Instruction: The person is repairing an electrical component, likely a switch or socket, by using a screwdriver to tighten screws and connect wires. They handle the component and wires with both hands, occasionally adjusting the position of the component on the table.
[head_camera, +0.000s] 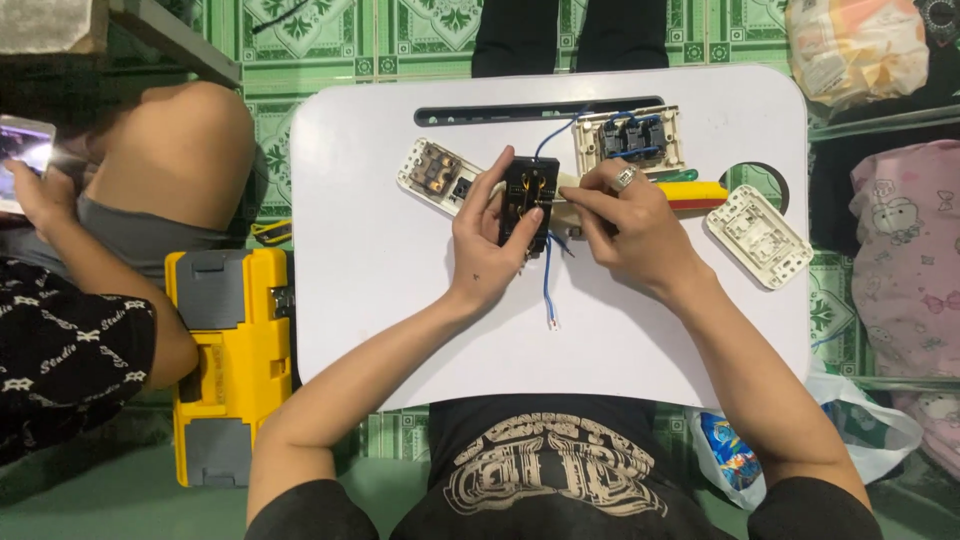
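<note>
Left hand (487, 245) grips a black rectangular switch module (527, 200), long axis upright, above white lap table (380, 250) centre. Right hand (630, 225), just beside it on the right, pinches a yellow-handled screwdriver (695, 194) pointing left at module. Blue wire (547, 285) dangles below.

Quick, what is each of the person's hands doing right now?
Left hand: closed around a black switch module.
Right hand: closed on a yellow-handled screwdriver, its tip at the module.
</note>
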